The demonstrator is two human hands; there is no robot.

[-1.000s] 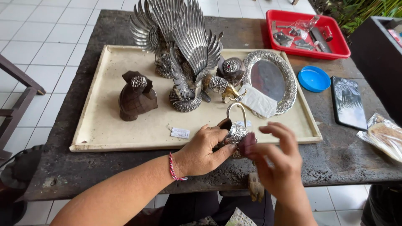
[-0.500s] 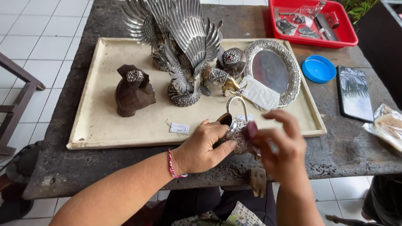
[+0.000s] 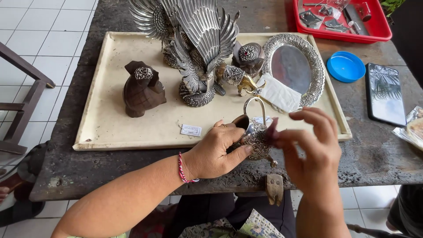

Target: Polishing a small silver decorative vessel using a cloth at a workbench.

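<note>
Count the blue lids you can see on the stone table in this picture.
1. A round blue lid lies on the table, between the cream tray and the dark phone, below the red tray.
</note>
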